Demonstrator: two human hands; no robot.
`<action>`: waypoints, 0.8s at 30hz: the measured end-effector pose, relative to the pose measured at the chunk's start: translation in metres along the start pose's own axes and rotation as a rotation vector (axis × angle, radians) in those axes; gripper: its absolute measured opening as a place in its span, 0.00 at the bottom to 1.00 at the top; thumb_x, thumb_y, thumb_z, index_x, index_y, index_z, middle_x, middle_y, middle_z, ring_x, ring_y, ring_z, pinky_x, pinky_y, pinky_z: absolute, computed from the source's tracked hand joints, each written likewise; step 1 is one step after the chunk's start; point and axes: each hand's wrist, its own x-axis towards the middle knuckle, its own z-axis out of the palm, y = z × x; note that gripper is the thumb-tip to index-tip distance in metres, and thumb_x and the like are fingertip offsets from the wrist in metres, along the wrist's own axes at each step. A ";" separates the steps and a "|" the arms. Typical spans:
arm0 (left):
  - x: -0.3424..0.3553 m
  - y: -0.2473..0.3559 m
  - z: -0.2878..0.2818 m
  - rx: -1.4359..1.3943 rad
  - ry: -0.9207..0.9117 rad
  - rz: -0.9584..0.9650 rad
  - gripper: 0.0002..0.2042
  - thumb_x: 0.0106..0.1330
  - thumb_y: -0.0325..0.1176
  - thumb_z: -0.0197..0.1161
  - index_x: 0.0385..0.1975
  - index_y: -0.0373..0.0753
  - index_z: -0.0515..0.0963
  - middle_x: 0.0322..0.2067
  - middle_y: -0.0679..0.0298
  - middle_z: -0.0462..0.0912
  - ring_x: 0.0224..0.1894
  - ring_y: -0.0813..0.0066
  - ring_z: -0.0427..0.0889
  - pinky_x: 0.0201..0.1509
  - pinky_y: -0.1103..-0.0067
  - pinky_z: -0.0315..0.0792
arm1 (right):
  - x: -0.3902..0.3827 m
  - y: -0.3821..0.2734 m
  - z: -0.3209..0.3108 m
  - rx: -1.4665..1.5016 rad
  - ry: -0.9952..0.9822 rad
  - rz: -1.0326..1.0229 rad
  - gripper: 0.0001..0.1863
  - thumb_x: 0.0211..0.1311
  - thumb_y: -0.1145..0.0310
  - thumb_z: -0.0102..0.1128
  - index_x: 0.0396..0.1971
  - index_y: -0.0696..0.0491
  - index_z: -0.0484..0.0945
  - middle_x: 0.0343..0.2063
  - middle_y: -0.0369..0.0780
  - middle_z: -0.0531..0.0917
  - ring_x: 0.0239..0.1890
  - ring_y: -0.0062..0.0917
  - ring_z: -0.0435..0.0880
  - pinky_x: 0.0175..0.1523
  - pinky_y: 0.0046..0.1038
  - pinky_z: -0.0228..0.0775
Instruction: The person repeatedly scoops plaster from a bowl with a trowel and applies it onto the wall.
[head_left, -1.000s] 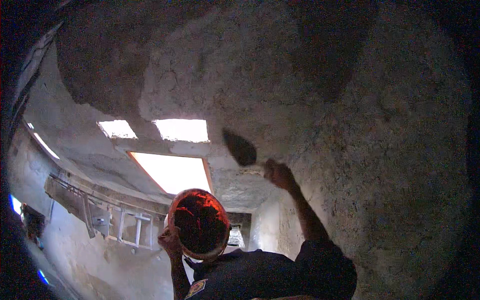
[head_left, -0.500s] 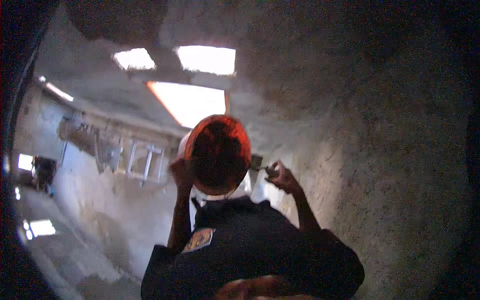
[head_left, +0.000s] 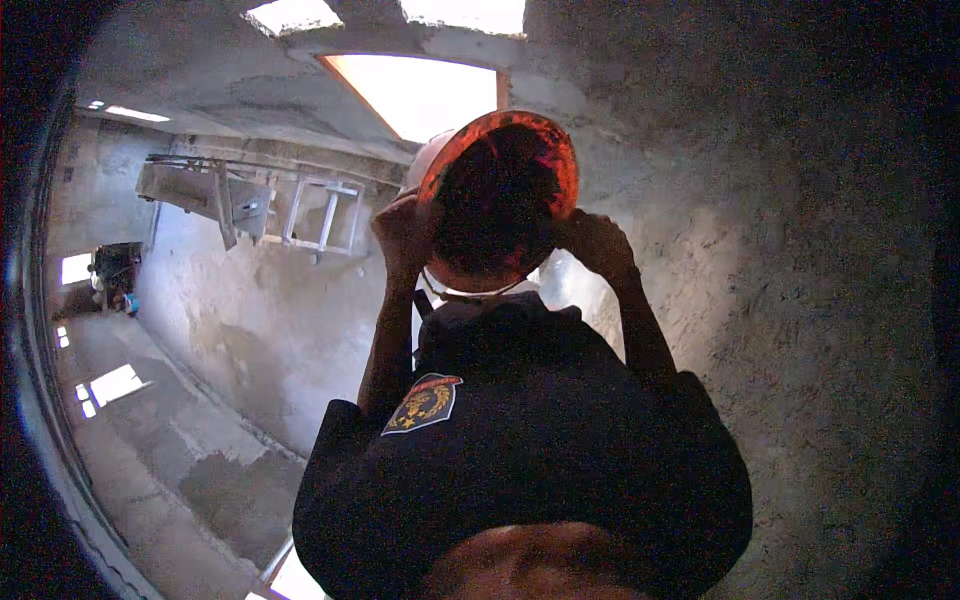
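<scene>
A round bucket, orange at the rim and pale outside, is tilted with its mouth toward me in front of my dark shirt. Its inside is too dark to make out. My left hand is closed on the bucket's left side. At the right edge of the rim is my right hand, its fingers curled and partly lost in the dark opening. Whatever those fingers hold is hidden.
A rough plastered wall rises close on the right. To the left are a wooden plank structure, a pale frame and a floor with dark wet-looking patches. Bright openings show at the top.
My right hand has come in from beside the bucket to its rim. The small dark tool seen at its fingertips is now out of sight. In the picture, the bucket sits higher and further right.
</scene>
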 end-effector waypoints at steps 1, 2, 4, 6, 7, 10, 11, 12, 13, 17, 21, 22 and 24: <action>0.001 -0.001 0.000 0.093 -0.013 0.028 0.14 0.54 0.36 0.58 0.17 0.30 0.74 0.29 0.52 0.80 0.23 0.70 0.79 0.25 0.75 0.68 | 0.007 0.004 0.009 0.010 -0.009 0.004 0.17 0.50 0.54 0.56 0.31 0.53 0.75 0.27 0.47 0.78 0.31 0.42 0.77 0.35 0.40 0.70; 0.001 0.000 -0.001 0.186 -0.027 0.057 0.12 0.54 0.35 0.58 0.17 0.30 0.75 0.29 0.51 0.80 0.25 0.70 0.80 0.26 0.76 0.69 | 0.012 0.009 0.021 0.020 0.017 -0.042 0.16 0.50 0.55 0.55 0.32 0.52 0.75 0.27 0.47 0.78 0.31 0.41 0.78 0.35 0.40 0.70; 0.004 0.014 -0.003 0.088 -0.046 0.043 0.11 0.53 0.33 0.59 0.19 0.30 0.76 0.30 0.52 0.80 0.28 0.70 0.80 0.29 0.77 0.70 | 0.009 0.008 0.038 -0.054 0.182 -0.157 0.14 0.51 0.58 0.53 0.35 0.50 0.75 0.27 0.46 0.78 0.31 0.41 0.78 0.35 0.39 0.71; 0.008 0.028 -0.006 -0.004 -0.057 0.025 0.09 0.52 0.32 0.60 0.20 0.30 0.77 0.31 0.52 0.80 0.30 0.70 0.81 0.32 0.78 0.71 | 0.007 -0.010 0.031 -0.028 0.156 -0.195 0.14 0.50 0.59 0.53 0.35 0.50 0.74 0.27 0.46 0.78 0.31 0.41 0.78 0.35 0.40 0.71; 0.011 0.033 -0.008 0.041 -0.090 0.025 0.08 0.50 0.30 0.61 0.22 0.30 0.78 0.32 0.53 0.80 0.33 0.69 0.81 0.35 0.78 0.72 | 0.005 -0.026 0.023 -0.013 0.139 -0.234 0.14 0.50 0.60 0.52 0.36 0.51 0.73 0.28 0.46 0.78 0.31 0.42 0.78 0.34 0.40 0.71; 0.017 0.044 -0.017 0.072 -0.134 0.052 0.08 0.48 0.28 0.63 0.26 0.30 0.79 0.33 0.54 0.80 0.37 0.69 0.80 0.38 0.79 0.72 | 0.028 -0.031 0.043 0.009 0.084 -0.301 0.13 0.52 0.61 0.52 0.35 0.53 0.72 0.25 0.45 0.78 0.26 0.41 0.78 0.31 0.38 0.71; 0.020 0.046 -0.019 0.043 -0.138 0.084 0.08 0.48 0.27 0.63 0.27 0.30 0.79 0.33 0.54 0.80 0.38 0.69 0.80 0.39 0.79 0.72 | 0.036 -0.026 0.053 -0.087 0.098 -0.480 0.13 0.53 0.61 0.51 0.35 0.53 0.71 0.23 0.44 0.78 0.23 0.37 0.78 0.29 0.36 0.71; 0.022 0.047 -0.024 0.049 -0.147 0.081 0.08 0.48 0.27 0.63 0.27 0.30 0.79 0.33 0.54 0.80 0.38 0.69 0.80 0.39 0.79 0.72 | 0.032 -0.032 0.051 -0.076 0.095 -0.478 0.13 0.53 0.61 0.51 0.35 0.53 0.71 0.23 0.44 0.78 0.23 0.37 0.78 0.29 0.36 0.71; 0.024 0.048 -0.030 0.071 -0.175 0.086 0.08 0.47 0.26 0.63 0.27 0.30 0.79 0.33 0.54 0.80 0.38 0.69 0.80 0.39 0.79 0.72 | 0.038 -0.034 0.048 -0.024 0.054 -0.440 0.13 0.53 0.61 0.51 0.35 0.53 0.71 0.22 0.43 0.78 0.23 0.37 0.78 0.28 0.35 0.71; 0.031 0.056 -0.038 -0.049 -0.211 0.139 0.08 0.45 0.24 0.65 0.26 0.29 0.79 0.32 0.54 0.81 0.36 0.70 0.81 0.37 0.80 0.72 | 0.047 -0.015 0.032 0.185 -0.093 -0.268 0.13 0.54 0.61 0.51 0.35 0.53 0.71 0.21 0.42 0.77 0.22 0.34 0.77 0.28 0.34 0.71; 0.038 0.055 -0.049 0.022 -0.266 0.089 0.08 0.47 0.26 0.64 0.26 0.30 0.79 0.31 0.55 0.81 0.33 0.71 0.81 0.36 0.80 0.72 | 0.043 -0.024 0.014 0.366 -0.246 -0.119 0.12 0.55 0.62 0.50 0.35 0.53 0.70 0.20 0.41 0.76 0.20 0.31 0.76 0.27 0.32 0.70; 0.040 0.052 -0.049 0.084 -0.277 0.132 0.08 0.48 0.28 0.63 0.26 0.30 0.79 0.31 0.55 0.81 0.32 0.72 0.81 0.35 0.80 0.72 | 0.040 -0.029 0.009 0.409 -0.282 -0.086 0.12 0.55 0.62 0.50 0.35 0.53 0.70 0.19 0.41 0.76 0.20 0.31 0.76 0.26 0.32 0.70; 0.037 0.050 -0.053 0.157 -0.274 0.162 0.09 0.49 0.30 0.63 0.26 0.30 0.79 0.31 0.55 0.81 0.30 0.72 0.81 0.35 0.80 0.72 | 0.037 -0.055 0.001 0.489 -0.366 -0.034 0.12 0.55 0.62 0.50 0.35 0.53 0.70 0.19 0.40 0.76 0.20 0.29 0.75 0.26 0.31 0.70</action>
